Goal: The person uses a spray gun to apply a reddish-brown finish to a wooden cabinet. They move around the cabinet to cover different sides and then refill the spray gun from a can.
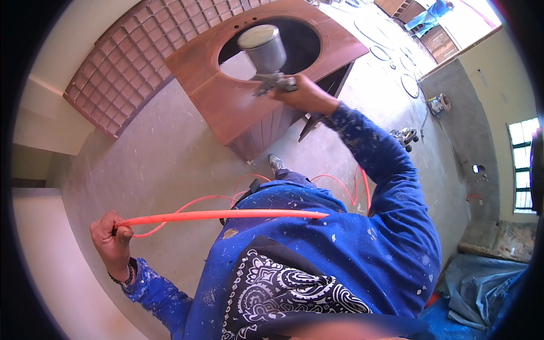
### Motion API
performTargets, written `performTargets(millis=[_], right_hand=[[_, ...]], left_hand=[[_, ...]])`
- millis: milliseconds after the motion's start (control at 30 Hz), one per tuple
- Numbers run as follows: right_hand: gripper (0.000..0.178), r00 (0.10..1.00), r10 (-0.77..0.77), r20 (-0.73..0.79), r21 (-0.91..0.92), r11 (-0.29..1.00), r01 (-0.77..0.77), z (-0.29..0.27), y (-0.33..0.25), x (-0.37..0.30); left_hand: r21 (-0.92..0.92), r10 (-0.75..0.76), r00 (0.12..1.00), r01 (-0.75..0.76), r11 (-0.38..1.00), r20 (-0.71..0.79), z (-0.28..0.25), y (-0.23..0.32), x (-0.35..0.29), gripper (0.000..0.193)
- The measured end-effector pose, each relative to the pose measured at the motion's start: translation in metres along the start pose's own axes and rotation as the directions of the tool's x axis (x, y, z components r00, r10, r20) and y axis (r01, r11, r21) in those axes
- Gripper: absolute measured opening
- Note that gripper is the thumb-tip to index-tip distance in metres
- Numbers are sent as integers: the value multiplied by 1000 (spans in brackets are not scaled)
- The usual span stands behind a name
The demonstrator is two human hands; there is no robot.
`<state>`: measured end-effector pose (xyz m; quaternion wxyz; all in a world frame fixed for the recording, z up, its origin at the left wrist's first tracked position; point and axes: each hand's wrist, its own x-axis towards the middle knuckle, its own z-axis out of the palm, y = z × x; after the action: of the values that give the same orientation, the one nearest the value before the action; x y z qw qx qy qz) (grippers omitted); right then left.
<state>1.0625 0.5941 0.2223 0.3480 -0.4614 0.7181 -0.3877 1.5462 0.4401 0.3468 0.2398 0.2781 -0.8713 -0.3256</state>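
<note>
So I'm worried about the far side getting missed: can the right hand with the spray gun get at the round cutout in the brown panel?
Probably yes. The right hand holds the spray gun directly over the brown panel, its cup already above the round cutout. Nothing stands between them, and the orange hose is held aside in the left hand.

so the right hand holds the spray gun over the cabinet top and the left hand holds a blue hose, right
Not quite: the hose in the left hand is orange, not blue, as the head view shows. The right hand does hold the spray gun over the cabinet top.
</note>
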Motion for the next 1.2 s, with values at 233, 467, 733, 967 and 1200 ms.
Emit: performTargets(millis=[233, 467, 733, 967, 1200], right_hand=[[29, 957, -111, 267, 236, 971, 47, 115, -17, 40], [27, 989, -70, 132, 257, 966, 34, 98, 32, 78], [33, 995, 11, -96, 277, 961, 16, -66, 76, 55], [35, 926, 91, -366, 101, 993, -57, -209, 129, 38], [45, 779, 242, -578, 127, 970, -208, -308, 171, 28]], left_hand=[[11, 9, 999, -8, 1000, -52, -9, -30, -24, 68], [37, -23, 990, 28, 999, -140, -11, -35, -36, 68], [40, -54, 990, 60, 997, -127, 11, 30, 10, 67], [56, -43, 997, 47, 997, -67, 44, 86, 56, 70], [132, -21, 999, 27, 991, -48, 70, 118, 78, 71]])
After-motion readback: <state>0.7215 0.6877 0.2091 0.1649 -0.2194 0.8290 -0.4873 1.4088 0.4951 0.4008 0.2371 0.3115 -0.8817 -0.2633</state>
